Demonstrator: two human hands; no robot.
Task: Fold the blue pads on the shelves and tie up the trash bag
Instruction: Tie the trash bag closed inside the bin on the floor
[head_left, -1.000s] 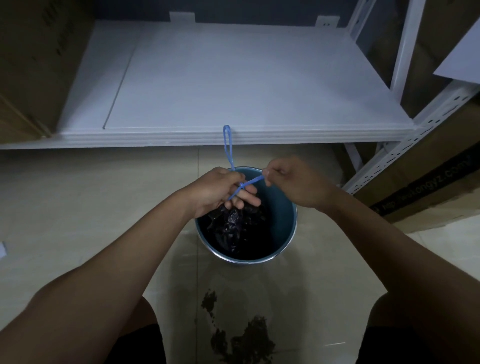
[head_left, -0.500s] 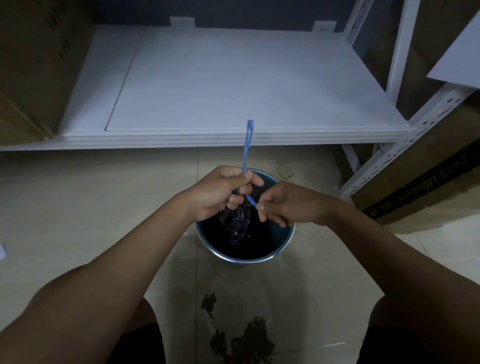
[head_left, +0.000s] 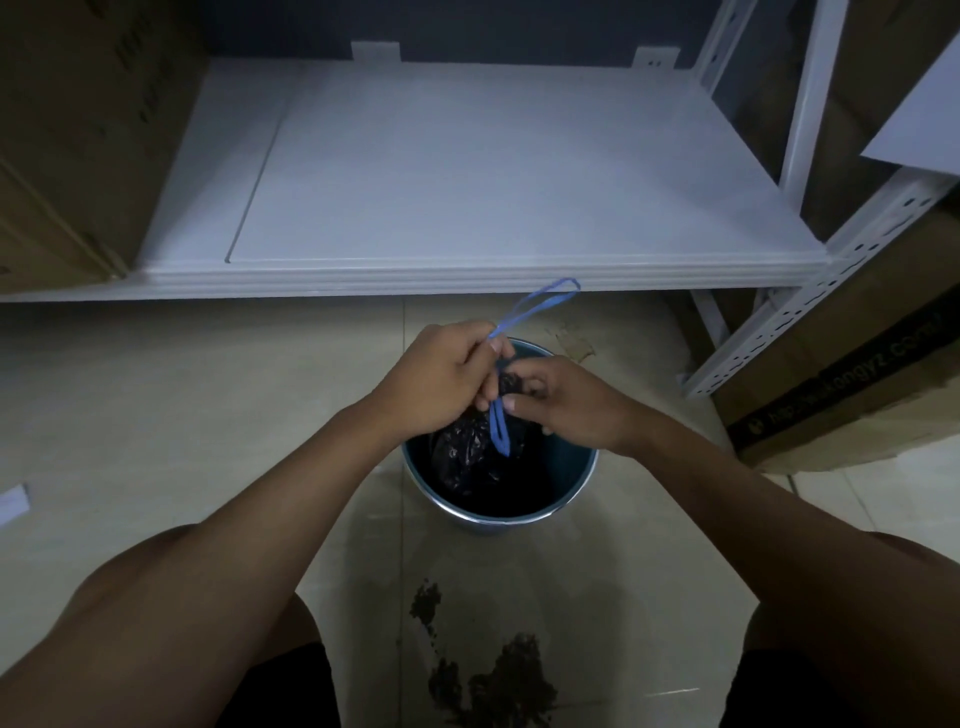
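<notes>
A black trash bag sits bunched inside a round blue bin on the floor. Its blue drawstring loops up toward the shelf edge, and a second loop hangs down over the bag. My left hand grips the drawstring at the bag's gathered neck. My right hand pinches the drawstring next to the left one, over the bin. No blue pads are in view.
A white shelf board runs across just beyond the bin, with a perforated white upright at right. Cardboard boxes stand at left and right. A dark stain marks the tiled floor between my knees.
The upper drawstring loop swung from upright to leaning right. A second loop now hangs down over the bag. Both hands came closer together over the bin.
</notes>
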